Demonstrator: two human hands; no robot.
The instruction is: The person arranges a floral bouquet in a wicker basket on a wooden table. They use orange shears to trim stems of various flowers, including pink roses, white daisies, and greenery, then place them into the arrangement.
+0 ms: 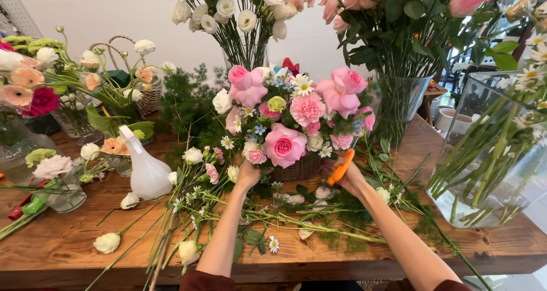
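Flowers fill the wooden table (68,245) — a white spray bottle (145,168) stands at the left among loose stems (188,211). Left hand (248,174) reaches into the flower basket (296,168) at its lower left; whether it grips anything cannot be told. Right hand (348,177) is closed around orange-handled scissors (341,167) — just right of the basket.
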